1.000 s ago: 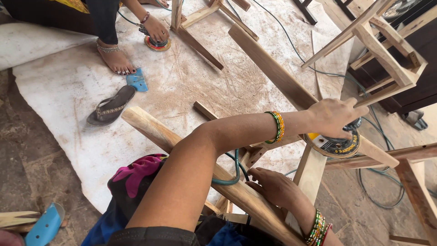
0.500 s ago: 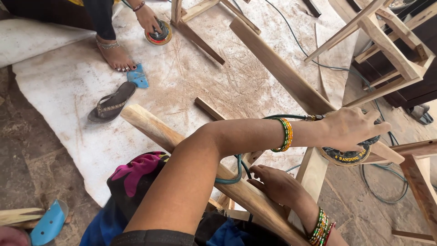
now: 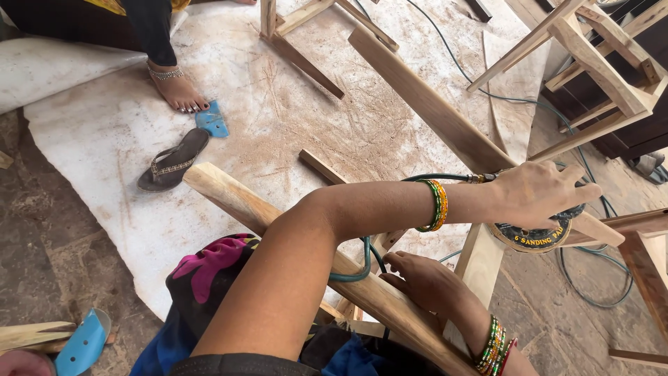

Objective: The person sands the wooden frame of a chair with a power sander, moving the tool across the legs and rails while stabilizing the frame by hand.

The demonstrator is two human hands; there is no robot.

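the left hand [image 3: 539, 195], with green and orange bangles at the wrist, reaches across the body and has its grip closed over the top of a round black sanding tool with a yellow-edged disc [image 3: 536, 235]. the tool sits against a pale unfinished wooden frame piece [image 3: 480, 261], just right of centre. a green rubber hose [image 3: 362, 261] loops from under the forearm toward the tool. the right hand [image 3: 424, 282], with green and red bangles, lies lower down with fingers curled narrow, pressing on a long rounded wooden leg [image 3: 236, 198] that slants across the lap; i cannot tell whether it grasps it or only rests on it. the floor is covered by a white dusty sheet [image 3: 104, 139] scattered with sawdust. on it lie a dark sandal [image 3: 170, 161] and another person's bare foot with an anklet [image 3: 177, 87]. a bare wooden chair frame [image 3: 598, 63] stands at upper right.
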